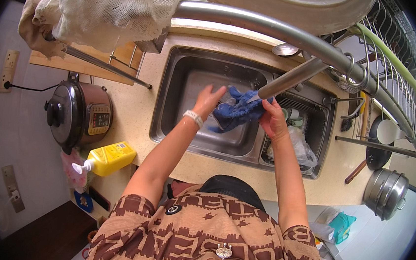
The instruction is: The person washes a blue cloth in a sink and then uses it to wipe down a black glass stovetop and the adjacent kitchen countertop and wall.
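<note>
A wet blue cloth [240, 108] hangs over the large basin of a steel sink [197, 129], under a metal faucet spout [290, 77] whose end overlaps it in the view. My right hand [275, 119] grips the cloth's right side between thumb and fingers. To the left of the cloth, my left hand [210, 99] has its thumb and fingers apart, with a pale band on the wrist; it holds nothing. Water runs or splashes near the cloth. In the smaller basin at the right, a drying basket [314, 120] holds small cups [295, 119] and a clear plastic bag [301, 147].
A metal dish rack [341, 63] arches over the sink, with mesh cloths [111, 10] hung at its left. An electric pressure cooker [79, 111] and a yellow pump bottle [112, 158] stand left. A frying pan [378, 154] and a steel steamer pot [386, 194] are right.
</note>
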